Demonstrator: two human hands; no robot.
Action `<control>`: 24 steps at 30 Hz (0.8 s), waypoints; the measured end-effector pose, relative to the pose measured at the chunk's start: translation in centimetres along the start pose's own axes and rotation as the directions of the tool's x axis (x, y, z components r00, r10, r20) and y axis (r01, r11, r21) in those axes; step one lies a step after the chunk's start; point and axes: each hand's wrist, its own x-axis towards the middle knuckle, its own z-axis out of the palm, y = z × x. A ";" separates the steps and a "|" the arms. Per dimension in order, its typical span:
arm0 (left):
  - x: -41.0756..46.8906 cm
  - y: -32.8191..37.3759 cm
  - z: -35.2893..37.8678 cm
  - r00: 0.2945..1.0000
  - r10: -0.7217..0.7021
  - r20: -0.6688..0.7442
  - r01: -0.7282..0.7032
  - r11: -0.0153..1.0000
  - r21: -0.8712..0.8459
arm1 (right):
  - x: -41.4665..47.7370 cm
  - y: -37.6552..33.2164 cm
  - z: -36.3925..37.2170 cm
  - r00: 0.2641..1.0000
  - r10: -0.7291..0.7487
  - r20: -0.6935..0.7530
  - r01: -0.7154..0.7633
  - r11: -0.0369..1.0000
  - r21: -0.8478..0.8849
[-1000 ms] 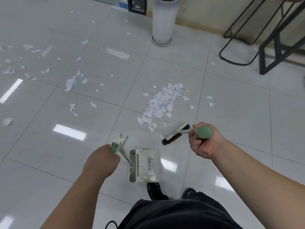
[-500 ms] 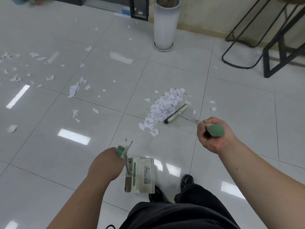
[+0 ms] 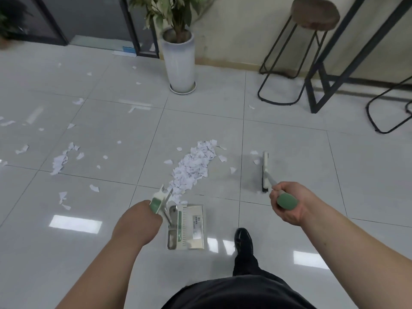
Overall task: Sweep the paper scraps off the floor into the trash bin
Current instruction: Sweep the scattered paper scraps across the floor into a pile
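Head view: a black shoe (image 3: 244, 239) stands on the tiles between the two forearms. The left hand (image 3: 138, 221) is curled round the green-and-white handle of the dustpan (image 3: 189, 226), whose pan sits on the floor just right of that hand. The right hand (image 3: 287, 204) grips the green end of the broom (image 3: 265, 172); the broom head lies just ahead of it, long axis pointing away from the person. The paper scraps (image 3: 194, 166) form a pile stretching diagonally from just ahead of the left hand toward the far right, apart from the broom head
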 end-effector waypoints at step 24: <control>3.7 19.2 0.1 0.987 -0.156 -0.035 0.158 0.986 0.047 | 4.7 -16.0 2.8 0.933 0.211 0.291 -0.164 0.970 -0.180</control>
